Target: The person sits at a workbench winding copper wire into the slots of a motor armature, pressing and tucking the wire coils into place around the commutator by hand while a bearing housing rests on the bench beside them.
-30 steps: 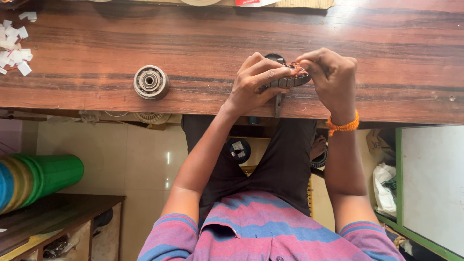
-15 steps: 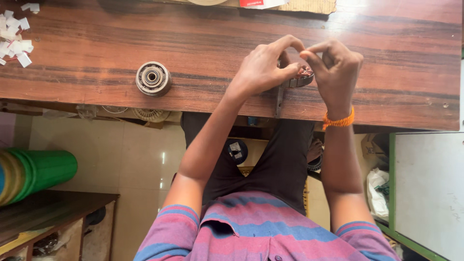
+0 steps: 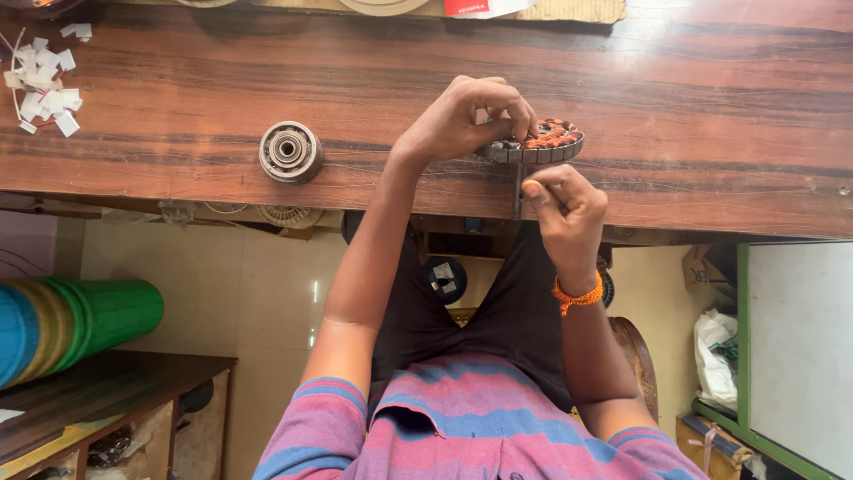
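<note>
Workbench (image 3: 711, 116) was dark, glossy striped wood, seen from overhead; pale tiled floor showed below its near edge.

Stator (image 3: 538, 142), a round motor core with copper windings and a grey laminated rim, lay flat on the bench close to the near edge, right of centre.

Left hand (image 3: 462, 120) sat on the stator's left side, fingers (image 3: 511, 111) curled tight over the rim and pinching it between thumb and fingertips. Not open at all, it gripped the part.

Right hand (image 3: 569, 209) was just below the bench edge, under the stator. Its thumb and forefinger were pinched closed around a thin dark strip (image 3: 519, 187) that hung down from the stator's rim over the bench edge. Other fingers were folded in. An orange wristband (image 3: 577, 296) sat on that wrist.

Other items:
- Bearing hub (image 3: 290, 152), round metal with concentric rings, lay flat on the bench, well left of the stator, untouched.
- Pile of small white paper pieces (image 3: 44, 89) at the far left of the bench.
- Cardboard sheet (image 3: 569, 11) along the far edge, with round discs partly in frame beside it.
- Green cylinder (image 3: 107, 316) lay on its side at lower left, above a low wooden shelf (image 3: 115, 391).
- Green-framed panel (image 3: 800, 356) at lower right.

The person wore a pink-and-blue striped shirt (image 3: 462, 427).
</note>
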Demonstrator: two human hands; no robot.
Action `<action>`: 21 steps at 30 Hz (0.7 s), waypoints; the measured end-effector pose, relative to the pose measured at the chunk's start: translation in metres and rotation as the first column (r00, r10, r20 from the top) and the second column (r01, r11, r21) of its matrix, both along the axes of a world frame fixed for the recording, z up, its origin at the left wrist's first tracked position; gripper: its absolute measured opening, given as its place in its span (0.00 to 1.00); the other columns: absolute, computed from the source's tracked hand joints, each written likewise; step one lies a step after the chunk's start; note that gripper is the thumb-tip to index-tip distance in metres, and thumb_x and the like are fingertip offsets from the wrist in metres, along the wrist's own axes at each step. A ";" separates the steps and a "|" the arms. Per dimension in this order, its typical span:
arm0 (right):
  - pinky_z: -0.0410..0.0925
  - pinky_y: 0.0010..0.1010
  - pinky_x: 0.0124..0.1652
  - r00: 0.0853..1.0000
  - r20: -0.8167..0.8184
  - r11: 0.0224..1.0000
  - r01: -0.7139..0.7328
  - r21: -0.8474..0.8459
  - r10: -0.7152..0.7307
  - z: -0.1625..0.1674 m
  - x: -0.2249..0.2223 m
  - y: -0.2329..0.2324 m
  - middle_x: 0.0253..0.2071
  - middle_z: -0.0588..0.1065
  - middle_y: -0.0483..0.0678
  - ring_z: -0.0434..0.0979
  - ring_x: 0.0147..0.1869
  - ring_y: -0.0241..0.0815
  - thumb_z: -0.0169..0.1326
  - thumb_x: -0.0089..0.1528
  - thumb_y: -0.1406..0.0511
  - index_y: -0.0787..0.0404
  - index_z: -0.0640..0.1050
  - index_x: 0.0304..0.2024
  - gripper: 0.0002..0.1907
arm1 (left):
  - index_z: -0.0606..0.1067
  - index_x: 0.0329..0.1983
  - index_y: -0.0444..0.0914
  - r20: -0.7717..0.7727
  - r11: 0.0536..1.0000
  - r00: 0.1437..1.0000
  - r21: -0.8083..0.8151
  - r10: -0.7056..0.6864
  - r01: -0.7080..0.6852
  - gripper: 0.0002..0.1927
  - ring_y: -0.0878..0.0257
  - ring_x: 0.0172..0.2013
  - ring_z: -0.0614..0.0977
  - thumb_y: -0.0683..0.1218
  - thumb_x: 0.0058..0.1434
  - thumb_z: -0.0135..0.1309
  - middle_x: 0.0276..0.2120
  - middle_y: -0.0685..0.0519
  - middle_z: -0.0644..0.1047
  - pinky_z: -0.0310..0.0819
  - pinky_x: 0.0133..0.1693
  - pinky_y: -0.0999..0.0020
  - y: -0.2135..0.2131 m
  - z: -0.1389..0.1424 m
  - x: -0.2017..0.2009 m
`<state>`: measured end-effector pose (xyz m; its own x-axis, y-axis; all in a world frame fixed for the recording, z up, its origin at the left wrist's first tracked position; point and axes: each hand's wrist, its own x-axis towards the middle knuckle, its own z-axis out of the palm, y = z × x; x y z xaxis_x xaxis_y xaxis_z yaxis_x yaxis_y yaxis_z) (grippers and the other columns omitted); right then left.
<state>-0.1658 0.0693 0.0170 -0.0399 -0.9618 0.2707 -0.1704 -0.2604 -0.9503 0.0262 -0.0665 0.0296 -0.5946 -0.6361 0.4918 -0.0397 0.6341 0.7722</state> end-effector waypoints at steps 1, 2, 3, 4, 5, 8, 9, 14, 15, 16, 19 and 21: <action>0.57 0.18 0.31 1.000 0.023 1.000 0.009 0.009 -0.009 -0.003 0.000 0.002 0.29 0.73 0.38 0.64 0.31 0.22 0.59 0.69 0.71 0.67 0.78 0.40 0.04 | 0.81 0.33 0.42 0.000 1.000 1.000 -0.023 -0.007 0.007 0.06 0.68 0.34 0.78 0.37 0.61 0.62 0.37 0.61 0.85 0.67 0.31 0.70 -0.001 0.000 -0.001; 0.58 0.17 0.32 0.999 0.033 1.000 0.020 0.010 -0.021 -0.007 0.001 0.005 0.30 0.74 0.39 0.66 0.32 0.22 0.59 0.69 0.71 0.67 0.78 0.40 0.04 | 0.81 0.33 0.42 -0.001 0.999 1.000 -0.046 -0.014 0.014 0.06 0.68 0.34 0.79 0.37 0.61 0.63 0.37 0.61 0.85 0.67 0.31 0.69 -0.002 0.001 -0.001; 0.59 0.17 0.33 0.999 0.041 0.999 0.032 0.010 -0.033 -0.011 0.001 0.008 0.32 0.75 0.39 0.67 0.33 0.22 0.58 0.69 0.71 0.67 0.78 0.41 0.04 | 0.81 0.34 0.42 -0.003 0.997 1.000 -0.069 -0.021 0.021 0.05 0.68 0.34 0.79 0.37 0.60 0.64 0.37 0.61 0.85 0.68 0.31 0.69 -0.003 0.002 -0.002; 0.61 0.17 0.35 0.998 0.049 0.999 0.043 0.009 -0.044 -0.014 0.001 0.010 0.33 0.75 0.39 0.68 0.35 0.23 0.58 0.70 0.71 0.67 0.79 0.41 0.04 | 0.81 0.34 0.42 -0.005 0.996 1.000 -0.088 -0.028 0.028 0.05 0.68 0.35 0.79 0.38 0.61 0.64 0.36 0.61 0.85 0.69 0.32 0.69 -0.004 0.003 -0.003; 0.62 0.18 0.36 0.999 0.042 0.999 0.033 0.012 -0.033 -0.017 0.001 0.012 0.34 0.76 0.40 0.69 0.35 0.23 0.57 0.70 0.71 0.68 0.79 0.41 0.04 | 0.81 0.34 0.42 -0.008 0.994 0.999 -0.107 -0.035 0.034 0.05 0.68 0.35 0.79 0.39 0.61 0.64 0.36 0.62 0.85 0.71 0.33 0.69 -0.004 0.005 -0.003; 0.65 0.19 0.37 1.000 -0.011 1.000 0.024 0.015 -0.024 -0.022 0.006 0.019 0.34 0.78 0.41 0.71 0.36 0.25 0.57 0.69 0.71 0.69 0.80 0.41 0.05 | 0.82 0.34 0.42 0.023 0.995 0.999 -0.094 -0.033 0.035 0.05 0.68 0.35 0.79 0.38 0.61 0.63 0.35 0.61 0.85 0.74 0.33 0.69 -0.003 0.008 -0.005; 0.65 0.19 0.37 0.998 -0.049 0.999 0.036 0.009 -0.035 -0.023 0.008 0.020 0.33 0.78 0.42 0.71 0.36 0.26 0.57 0.69 0.71 0.69 0.81 0.41 0.05 | 0.82 0.34 0.42 0.041 0.996 0.999 -0.080 -0.030 0.033 0.06 0.68 0.35 0.80 0.37 0.61 0.62 0.35 0.60 0.86 0.74 0.33 0.70 -0.002 0.009 -0.005; 0.66 0.20 0.37 0.988 -0.066 0.988 0.141 0.065 -0.137 -0.033 0.012 0.026 0.33 0.78 0.45 0.72 0.36 0.29 0.56 0.69 0.70 0.69 0.82 0.42 0.06 | 0.81 0.43 0.41 0.010 0.995 0.998 0.077 -0.060 0.059 0.08 0.68 0.41 0.84 0.36 0.65 0.58 0.39 0.57 0.84 0.82 0.42 0.70 0.005 0.007 0.002; 0.68 0.20 0.38 0.988 -0.025 0.986 0.156 0.051 -0.154 -0.038 0.009 0.025 0.36 0.79 0.45 0.75 0.37 0.28 0.55 0.69 0.70 0.69 0.82 0.43 0.07 | 0.81 0.44 0.41 0.007 0.992 0.998 0.104 -0.067 0.066 0.08 0.68 0.43 0.85 0.36 0.65 0.57 0.41 0.56 0.84 0.82 0.43 0.69 0.007 0.007 0.004; 0.70 0.20 0.39 0.985 0.019 0.985 0.171 0.036 -0.171 -0.045 0.006 0.024 0.38 0.81 0.45 0.77 0.39 0.28 0.55 0.69 0.70 0.68 0.81 0.44 0.07 | 0.81 0.45 0.41 -0.007 1.000 1.000 0.024 -0.013 0.013 0.09 0.66 0.45 0.84 0.37 0.64 0.59 0.42 0.56 0.84 0.82 0.46 0.67 0.011 0.008 0.003; 0.69 0.31 0.46 0.885 -0.301 0.933 0.318 -0.170 -0.356 -0.065 -0.014 0.030 0.41 0.80 0.52 0.77 0.44 0.39 0.57 0.70 0.69 0.70 0.81 0.45 0.08 | 0.81 0.48 0.44 -0.057 0.976 0.990 -0.173 0.128 -0.136 0.15 0.61 0.51 0.81 0.44 0.58 0.66 0.47 0.56 0.83 0.77 0.54 0.61 0.028 0.014 0.002; 0.66 0.42 0.53 0.705 -0.528 0.864 0.254 -0.434 -0.473 -0.074 -0.021 0.028 0.48 0.79 0.57 0.78 0.51 0.52 0.58 0.71 0.68 0.71 0.81 0.49 0.09 | 0.78 0.55 0.51 0.010 0.952 0.982 -0.250 0.187 -0.178 0.22 0.60 0.56 0.80 0.54 0.58 0.69 0.54 0.61 0.80 0.72 0.61 0.59 0.049 0.016 -0.004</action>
